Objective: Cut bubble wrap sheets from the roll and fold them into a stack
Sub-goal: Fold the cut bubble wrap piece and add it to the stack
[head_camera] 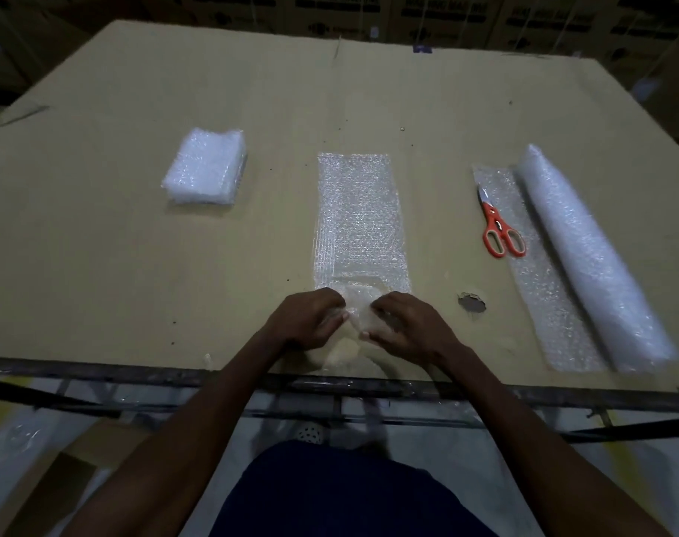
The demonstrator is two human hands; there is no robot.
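Note:
A cut bubble wrap sheet [359, 219] lies flat in the middle of the cardboard-covered table [136, 265], running away from me. My left hand [305, 317] and my right hand [405, 323] both pinch its near end, which is lifted and curled up between them. A stack of folded bubble wrap sheets [205, 167] sits at the left. The bubble wrap roll [589, 257] lies at the right with its loose end spread flat beside it. Orange-handled scissors [498, 224] rest on that loose end.
A small torn hole [471, 303] marks the cardboard just right of my right hand. The table's dark metal front edge [136, 375] runs below my wrists. Cardboard boxes [446, 13] line the far side. Plastic wrap lies on the floor at lower left.

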